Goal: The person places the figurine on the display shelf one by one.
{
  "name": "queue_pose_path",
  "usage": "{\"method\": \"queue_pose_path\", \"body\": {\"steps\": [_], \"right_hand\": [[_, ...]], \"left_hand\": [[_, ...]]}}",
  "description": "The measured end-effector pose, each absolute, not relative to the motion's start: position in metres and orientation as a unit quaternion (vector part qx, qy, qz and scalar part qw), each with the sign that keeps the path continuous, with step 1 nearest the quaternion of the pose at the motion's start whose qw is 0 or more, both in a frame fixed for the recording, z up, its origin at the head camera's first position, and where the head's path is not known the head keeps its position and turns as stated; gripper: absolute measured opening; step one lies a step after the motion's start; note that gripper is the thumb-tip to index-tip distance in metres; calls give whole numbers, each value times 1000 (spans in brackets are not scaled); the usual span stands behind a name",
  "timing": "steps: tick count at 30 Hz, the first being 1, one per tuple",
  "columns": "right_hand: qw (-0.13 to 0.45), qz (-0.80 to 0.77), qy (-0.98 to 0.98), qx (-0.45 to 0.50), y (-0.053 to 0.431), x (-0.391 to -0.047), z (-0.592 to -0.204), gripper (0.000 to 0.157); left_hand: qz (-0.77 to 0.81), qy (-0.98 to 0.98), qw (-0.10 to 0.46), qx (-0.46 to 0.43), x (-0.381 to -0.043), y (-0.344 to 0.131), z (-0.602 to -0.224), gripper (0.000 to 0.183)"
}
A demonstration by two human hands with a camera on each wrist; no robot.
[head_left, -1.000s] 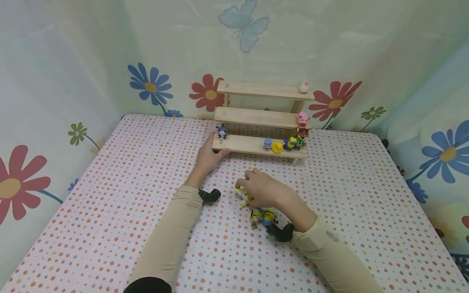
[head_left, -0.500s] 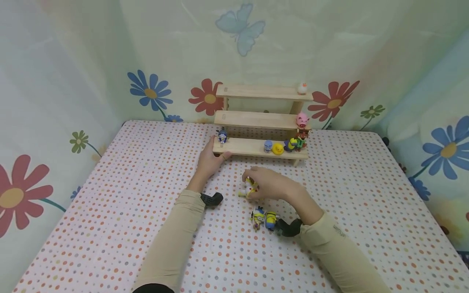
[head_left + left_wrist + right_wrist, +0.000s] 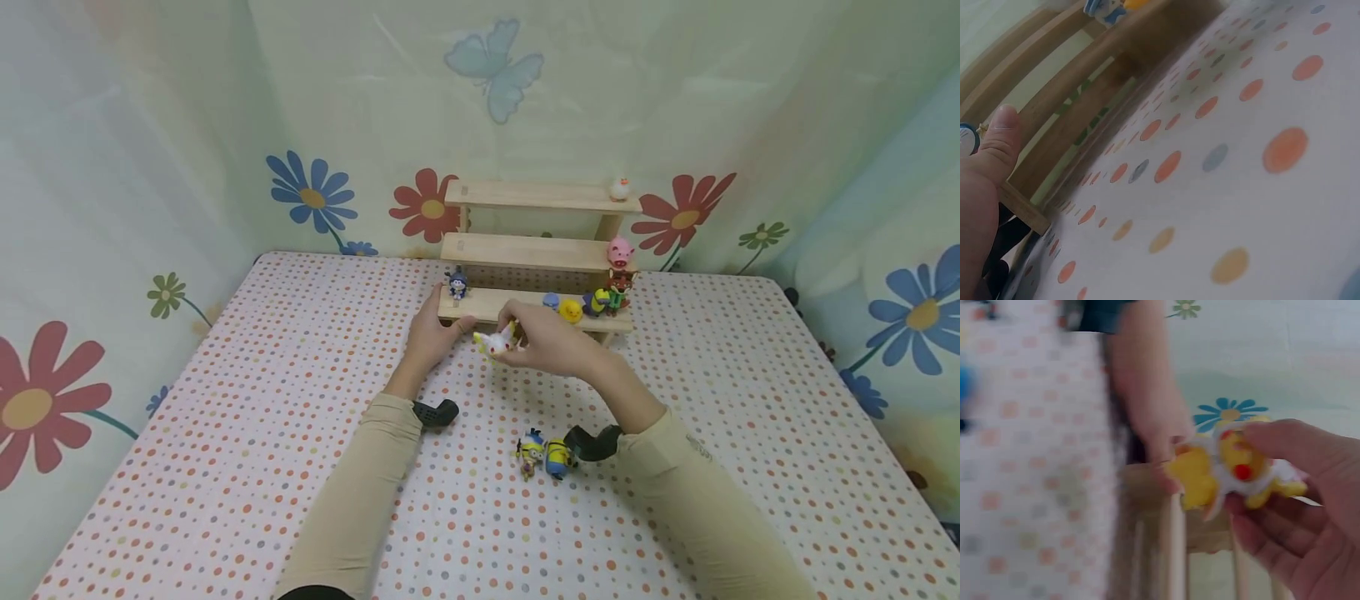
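My left hand [image 3: 430, 335] grips the left end of the lowest plank of a three-tier wooden shelf [image 3: 536, 250]. In the left wrist view its thumb [image 3: 1001, 134] lies along the front of the plank. Between the thumb and fingers of my right hand [image 3: 553, 337] is a small white and yellow toy figurine [image 3: 1235, 465] with a yellow face and red cheeks. It is held in the air just in front of the lowest plank. A dark blue and white figurine [image 3: 457, 283] stands on that plank, close by my left hand.
Toward the plank's right end stand a blue figurine [image 3: 551, 300], a yellow duck [image 3: 571, 311], a purple and yellow figurine [image 3: 597, 302] and a fox figurine [image 3: 618, 292]. A pink pig [image 3: 620, 252] and a white hen [image 3: 619, 190] occupy higher tiers. Two minion figurines [image 3: 557, 458] lie on the dotted tablecloth.
My right hand has picked the white and yellow figurine up off the tablecloth and carried it forward to the shelf. The left hand keeps its grip on the shelf end.
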State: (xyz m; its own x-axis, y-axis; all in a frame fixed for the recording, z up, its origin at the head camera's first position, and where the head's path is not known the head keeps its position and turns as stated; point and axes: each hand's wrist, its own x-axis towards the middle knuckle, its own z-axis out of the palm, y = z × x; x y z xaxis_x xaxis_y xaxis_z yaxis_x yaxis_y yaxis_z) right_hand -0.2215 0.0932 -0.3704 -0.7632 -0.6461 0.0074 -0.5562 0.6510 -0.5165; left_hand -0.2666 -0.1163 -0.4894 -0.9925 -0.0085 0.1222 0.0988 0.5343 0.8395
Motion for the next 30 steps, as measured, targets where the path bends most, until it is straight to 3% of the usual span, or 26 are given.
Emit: {"method": "queue_pose_path", "body": {"steps": [6,16,30], "right_hand": [[23,-341,890,-302,67,-257,-339,36],[6,-457,869,-189,41,-321,-340,46],[-19,-494,857,-148,24,-340,-361,42]], "left_hand": [[-486,-872,52,-27,-266,-119,-490,101],[-496,-866,48,-30,-266,-117,-493,103],[-491,-869,58,-31,-265,-116,-497,104]]}}
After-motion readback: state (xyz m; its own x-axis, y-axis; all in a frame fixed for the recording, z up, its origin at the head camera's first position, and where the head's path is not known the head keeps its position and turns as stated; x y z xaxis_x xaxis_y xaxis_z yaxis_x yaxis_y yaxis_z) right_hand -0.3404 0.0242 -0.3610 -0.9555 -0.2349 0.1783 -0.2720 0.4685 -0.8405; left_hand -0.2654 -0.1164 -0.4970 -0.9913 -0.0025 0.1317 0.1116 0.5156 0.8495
